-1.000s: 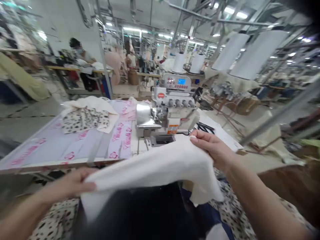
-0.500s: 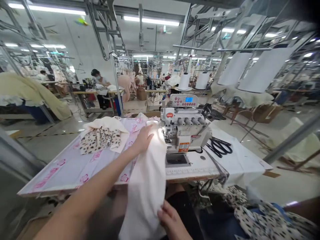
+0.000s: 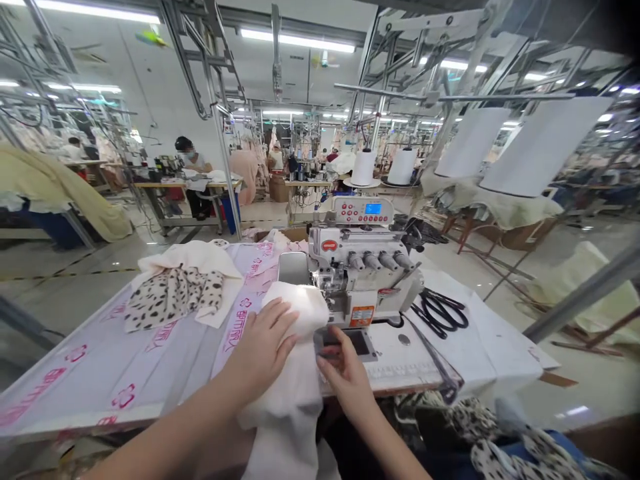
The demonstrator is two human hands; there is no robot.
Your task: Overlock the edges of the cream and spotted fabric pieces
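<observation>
A long piece of white cloth (image 3: pixel 293 393) runs from under the needle area of the overlock sewing machine (image 3: pixel 360 267) and hangs over the table's front edge. My left hand (image 3: pixel 265 340) lies flat on the cloth, left of the machine, with its fingers stretched out. Beside the cloth's right edge is my right hand (image 3: pixel 345 373), its thumb and fingers apart, in front of the dark opening in the machine bed. Nothing shows between those fingers. The machine's lamp lights the cloth near the presser foot.
A spotted and white fabric bundle (image 3: pixel 183 287) lies on the plastic-covered table (image 3: pixel 95 373) at left. Black coiled cord (image 3: pixel 440 310) rests right of the machine. White thread cones (image 3: pixel 363 167) stand behind it. A person (image 3: pixel 195 173) works at another table.
My right hand has risen from the hanging cloth to the machine bed and has let go. My left hand has come nearer with the cloth's upper part, uncovering a grey plate by the machine.
</observation>
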